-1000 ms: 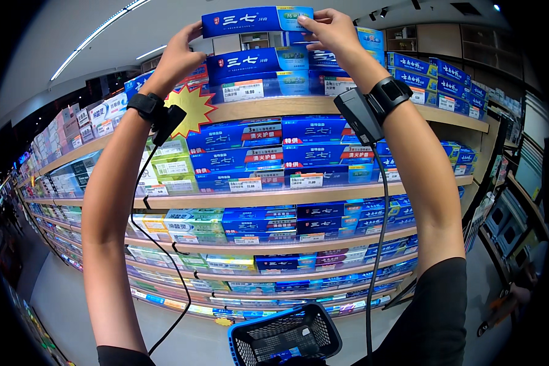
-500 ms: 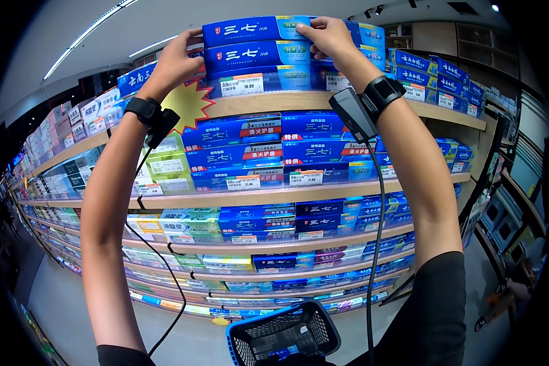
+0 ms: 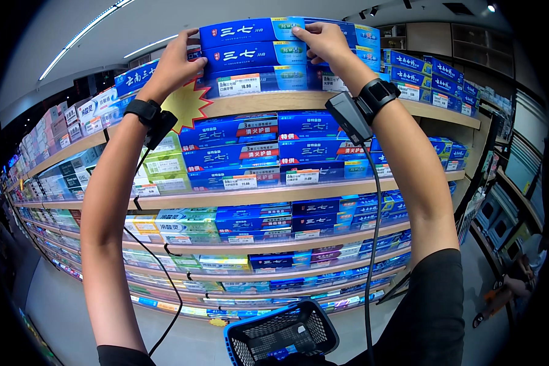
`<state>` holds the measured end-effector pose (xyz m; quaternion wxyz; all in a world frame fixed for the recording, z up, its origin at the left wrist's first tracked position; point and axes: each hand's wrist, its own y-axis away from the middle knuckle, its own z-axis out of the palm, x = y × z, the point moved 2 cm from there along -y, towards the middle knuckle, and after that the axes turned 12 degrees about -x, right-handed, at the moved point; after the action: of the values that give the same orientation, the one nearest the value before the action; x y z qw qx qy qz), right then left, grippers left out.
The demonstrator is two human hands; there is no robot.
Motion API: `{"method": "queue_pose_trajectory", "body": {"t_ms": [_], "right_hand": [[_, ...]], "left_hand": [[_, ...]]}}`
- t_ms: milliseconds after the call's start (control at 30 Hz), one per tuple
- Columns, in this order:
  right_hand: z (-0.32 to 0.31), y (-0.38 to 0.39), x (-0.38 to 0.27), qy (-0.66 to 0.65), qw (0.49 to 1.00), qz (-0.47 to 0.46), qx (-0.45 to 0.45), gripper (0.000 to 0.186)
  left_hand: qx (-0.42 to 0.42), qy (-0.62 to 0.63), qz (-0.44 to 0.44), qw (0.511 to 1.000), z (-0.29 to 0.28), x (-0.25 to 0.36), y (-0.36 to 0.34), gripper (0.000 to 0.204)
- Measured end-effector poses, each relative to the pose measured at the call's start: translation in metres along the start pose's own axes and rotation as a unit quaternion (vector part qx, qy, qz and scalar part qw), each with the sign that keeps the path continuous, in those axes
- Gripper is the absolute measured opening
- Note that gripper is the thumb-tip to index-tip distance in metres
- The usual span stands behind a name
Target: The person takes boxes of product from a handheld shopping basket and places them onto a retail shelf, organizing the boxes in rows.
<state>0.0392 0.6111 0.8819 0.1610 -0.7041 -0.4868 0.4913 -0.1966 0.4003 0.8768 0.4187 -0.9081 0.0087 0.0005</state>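
A blue toothpaste box [image 3: 244, 30] lies on top of a like box [image 3: 250, 55] in a stack on the top shelf. My left hand [image 3: 175, 66] is at the left ends of these boxes, fingertips by the upper one and thumb beside the lower one. At the upper box's right end, my right hand [image 3: 328, 46] presses its thumb on the front face, while its other fingers curl in behind. Together the hands clasp the upper box from both ends. Each wrist wears a black strap with a small dark device and a cable.
Below, wooden shelves [image 3: 238, 196] carry rows of toothpaste boxes. A yellow starburst sign [image 3: 189, 107] with a red edge hangs under my left hand. A dark basket with a blue rim [image 3: 230, 341] stands on the floor before me. Someone's leg [image 3: 494, 302] shows at far right.
The whole view has shifted slightly. Both hands keep nearly the same place at the ends of the boxes, and the stack looks the same.
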Motion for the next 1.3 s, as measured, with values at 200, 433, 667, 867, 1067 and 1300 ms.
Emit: {"method": "queue_pose_trajectory", "body": {"t_ms": [200, 433, 667, 867, 1067, 1300], "right_hand": [[-0.002, 0.005, 0.004, 0.003, 1.000, 0.010, -0.023, 0.054], [-0.008, 0.013, 0.004, 0.002, 0.999, 0.028, -0.032, 0.051], [-0.008, 0.017, 0.005, -0.019, 0.999, 0.031, -0.005, 0.043], [-0.012, 0.023, 0.003, -0.017, 0.999, 0.040, -0.021, 0.048], [-0.012, 0.022, 0.004, -0.001, 0.999, 0.032, -0.028, 0.049], [-0.014, 0.028, -0.004, 0.004, 0.998, 0.036, -0.042, 0.050]], "left_hand": [[0.000, 0.034, -0.030, 0.999, 0.001, 0.003, -0.003, 0.064], [-0.014, 0.022, -0.042, 0.999, 0.004, 0.009, -0.010, 0.066], [-0.015, 0.024, -0.042, 0.999, 0.004, 0.013, -0.012, 0.065], [-0.016, 0.027, -0.041, 0.999, 0.002, 0.019, -0.010, 0.064], [-0.027, 0.031, -0.047, 0.998, -0.002, 0.023, -0.009, 0.064], [-0.027, 0.017, -0.049, 0.998, -0.004, 0.024, -0.007, 0.064]]}}
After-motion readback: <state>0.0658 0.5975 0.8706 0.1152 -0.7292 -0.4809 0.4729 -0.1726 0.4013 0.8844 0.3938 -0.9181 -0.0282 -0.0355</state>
